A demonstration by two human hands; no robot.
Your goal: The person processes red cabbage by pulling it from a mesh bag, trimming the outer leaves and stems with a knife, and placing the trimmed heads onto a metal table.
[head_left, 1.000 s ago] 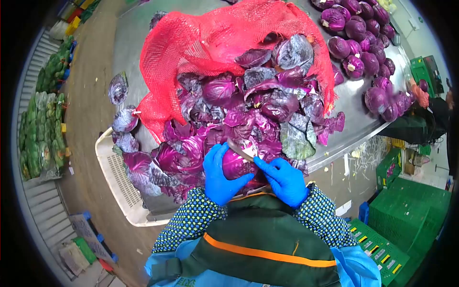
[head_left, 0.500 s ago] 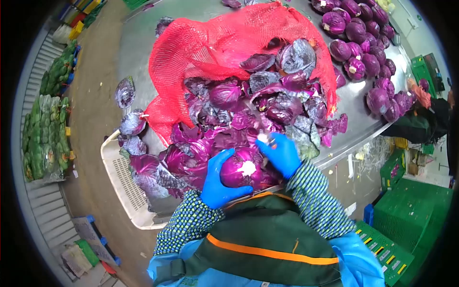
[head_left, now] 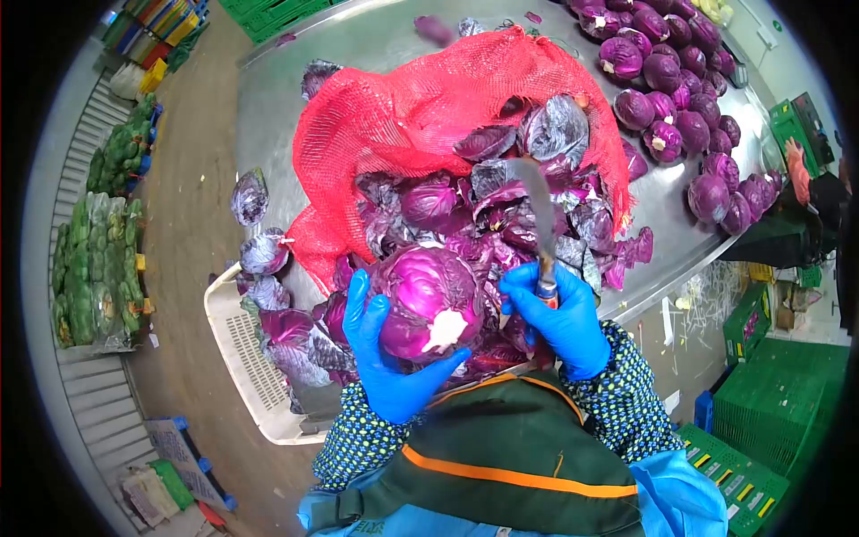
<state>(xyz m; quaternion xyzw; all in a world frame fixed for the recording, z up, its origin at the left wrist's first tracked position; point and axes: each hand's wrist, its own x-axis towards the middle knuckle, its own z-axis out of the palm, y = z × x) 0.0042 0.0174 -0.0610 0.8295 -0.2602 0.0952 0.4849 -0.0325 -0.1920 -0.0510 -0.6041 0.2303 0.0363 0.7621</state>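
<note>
My left hand (head_left: 391, 376), in a blue glove, is curved around the side and underside of a red cabbage (head_left: 424, 288) whose pale cut stem faces me. My right hand (head_left: 569, 327), also gloved, grips the handle of a knife (head_left: 540, 210) with its blade pointing up and away from me, clear of the cabbage. Loose purple outer leaves (head_left: 528, 210) lie heaped beyond both hands. A red mesh bag (head_left: 376, 112) is spread partly over and behind this heap.
A white plastic crate (head_left: 243, 358) with leaves sits at the front left of the metal table (head_left: 268, 98). Many whole red cabbages (head_left: 662, 72) are piled at the far right. Green crates (head_left: 769, 385) stand at right, near another person's dark sleeve (head_left: 778, 237).
The cabbage has been raised and turned, with my left hand around it. My right hand has moved right, away from the cabbage, and the knife blade now points upward.
</note>
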